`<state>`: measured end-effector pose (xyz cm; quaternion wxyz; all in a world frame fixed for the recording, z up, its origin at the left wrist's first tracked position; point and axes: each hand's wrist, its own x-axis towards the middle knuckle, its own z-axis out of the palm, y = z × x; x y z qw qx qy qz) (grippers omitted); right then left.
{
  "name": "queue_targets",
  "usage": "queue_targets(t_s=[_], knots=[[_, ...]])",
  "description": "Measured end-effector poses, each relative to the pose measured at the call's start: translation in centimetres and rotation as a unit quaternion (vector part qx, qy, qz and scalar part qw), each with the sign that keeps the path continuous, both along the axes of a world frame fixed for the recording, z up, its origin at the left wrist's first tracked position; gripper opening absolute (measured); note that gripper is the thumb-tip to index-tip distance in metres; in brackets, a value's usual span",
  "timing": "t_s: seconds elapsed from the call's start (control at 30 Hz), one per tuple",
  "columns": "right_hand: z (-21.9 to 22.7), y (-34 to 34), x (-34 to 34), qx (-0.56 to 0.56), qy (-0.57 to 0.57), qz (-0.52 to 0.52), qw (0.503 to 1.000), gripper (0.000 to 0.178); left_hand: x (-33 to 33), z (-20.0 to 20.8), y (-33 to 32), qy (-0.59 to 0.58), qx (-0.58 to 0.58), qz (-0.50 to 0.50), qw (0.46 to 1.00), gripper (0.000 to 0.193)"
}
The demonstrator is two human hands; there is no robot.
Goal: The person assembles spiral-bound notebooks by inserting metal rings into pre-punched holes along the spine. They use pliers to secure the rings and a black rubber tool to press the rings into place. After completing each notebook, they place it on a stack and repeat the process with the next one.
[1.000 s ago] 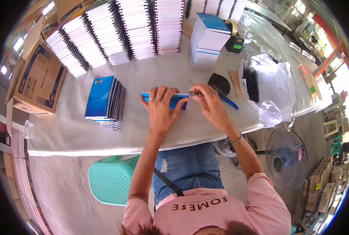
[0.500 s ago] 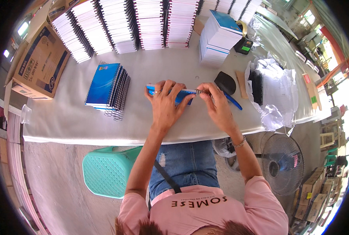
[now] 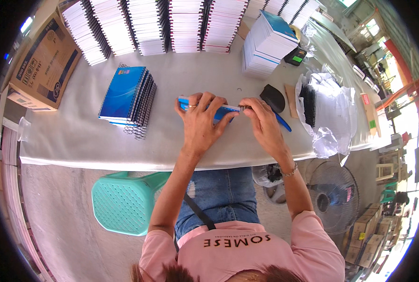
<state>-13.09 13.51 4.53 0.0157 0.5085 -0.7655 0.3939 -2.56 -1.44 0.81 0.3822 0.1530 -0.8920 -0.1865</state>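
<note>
Shiny whitish sheet-covered worktop [image 3: 167, 152] here, and the left hand [image 3: 201, 122] has its fingers wrapped over a slim blue-covered paper notebook [image 3: 184, 104]. Right hand [image 3: 266, 123] is pinching a dark wire spiral coil [image 3: 244, 107] at the notebook's right end. Stacked blue spiral-bound notebooks [image 3: 123, 94] sit left of the left hand; a curved blue handle [image 3: 283, 123] lies just right of the right hand.

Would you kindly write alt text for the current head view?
A person's left hand holds a blue book while the right hand pinches a dark coil at its end. Stacked notebooks lie to the left; crumpled white wrapping lies to the right.
</note>
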Motion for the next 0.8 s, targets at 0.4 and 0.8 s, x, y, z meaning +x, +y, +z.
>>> queue_targets(t_s=[0.4,0.8], knots=[[0.9,0.6,0.9,0.017,-0.089,-0.028,0.995,0.021,0.3,0.2,0.0,0.014,0.027,-0.016,0.999,0.034],[-0.1,0.0,1.1,0.032,-0.011,-0.072,0.997,0.020,0.2,-0.1,0.0,0.009,0.025,-0.011,1.000,0.033]])
